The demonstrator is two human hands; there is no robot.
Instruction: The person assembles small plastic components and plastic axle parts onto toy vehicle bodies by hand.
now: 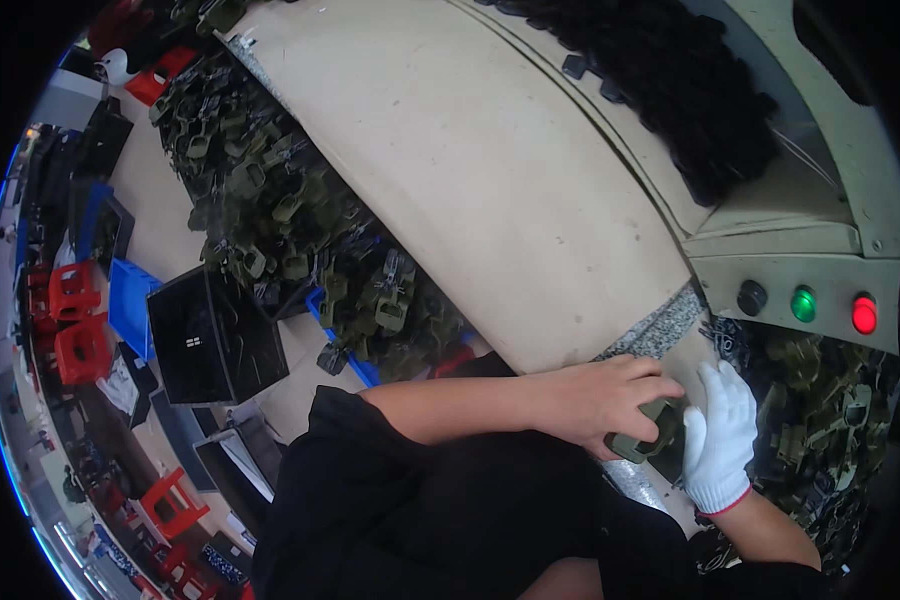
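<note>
My bare left hand (pixel 605 398) is closed around an olive-green plastic part (pixel 632 440), with its fingers bent over the top. Part of the piece is hidden beneath them. Close by on the right is my right hand (pixel 722 435), in a white knit glove with a red cuff edge. Its fingers are stretched out and its thumb stands apart, beside the green part; whether it touches the part I cannot tell. A silvery shiny strip (pixel 635 482) lies just below my hands.
Olive-green plastic parts lie heaped right of my hands (pixel 835 420) and left of the beige work surface (pixel 470 180). Black pieces (pixel 660 90) are piled at the far right. A panel (pixel 730 268) carries black, green and red buttons. Crates (pixel 215 345) and red stools (pixel 82 350) stand left.
</note>
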